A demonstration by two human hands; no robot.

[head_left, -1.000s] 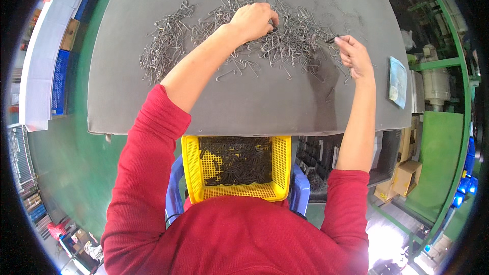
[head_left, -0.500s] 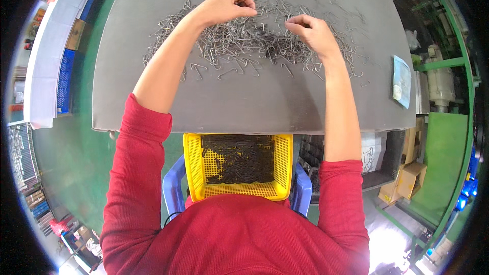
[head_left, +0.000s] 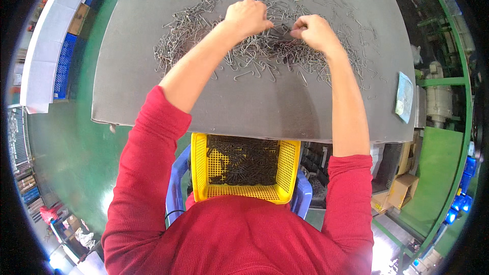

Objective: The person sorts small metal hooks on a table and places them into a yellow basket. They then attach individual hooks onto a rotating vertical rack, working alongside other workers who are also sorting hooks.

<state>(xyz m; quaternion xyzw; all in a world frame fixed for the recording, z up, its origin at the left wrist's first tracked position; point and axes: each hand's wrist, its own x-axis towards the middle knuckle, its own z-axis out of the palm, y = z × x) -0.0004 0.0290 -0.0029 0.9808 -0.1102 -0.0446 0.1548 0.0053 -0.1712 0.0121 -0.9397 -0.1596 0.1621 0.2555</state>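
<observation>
A wide heap of small bent metal wire hooks [head_left: 204, 35] lies spread over the far half of a grey table [head_left: 265, 107]. My left hand [head_left: 248, 16] and my right hand [head_left: 315, 30] are both closed in the middle of the heap, close together, fingers pinching hooks between them. Below the table's near edge, on my lap, sits a yellow perforated plastic basket [head_left: 285, 168] partly filled with dark hooks. Both sleeves are red.
A blue plastic chair [head_left: 175, 183] shows beside the basket. A pale card [head_left: 404, 97] lies at the table's right edge. Green floor lies left; cardboard boxes [head_left: 402, 188] and green machine frames stand right. White shelving with a blue crate [head_left: 61, 66] runs along the left.
My right hand has come in from the heap's right edge toward the middle. My left hand has stayed on the heap. Both hands now meet over the centre.
</observation>
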